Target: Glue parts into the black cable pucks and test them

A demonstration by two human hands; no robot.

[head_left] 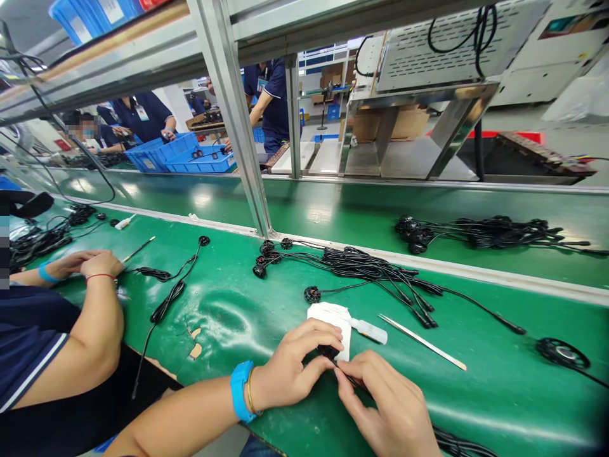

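Pinching one cable (350, 379) near one bottle (373, 332), one tweezers (423, 341): left hand (292, 367) grip closed on dark end (327, 351), right hand (390, 403) on thin black cord.

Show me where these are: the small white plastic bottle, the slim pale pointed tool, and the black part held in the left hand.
Small white plastic bottle (374, 332): head view, middle of its body.
Slim pale pointed tool (423, 341): head view, midway along its shaft.
Black part (328, 350): head view, its exposed surface.
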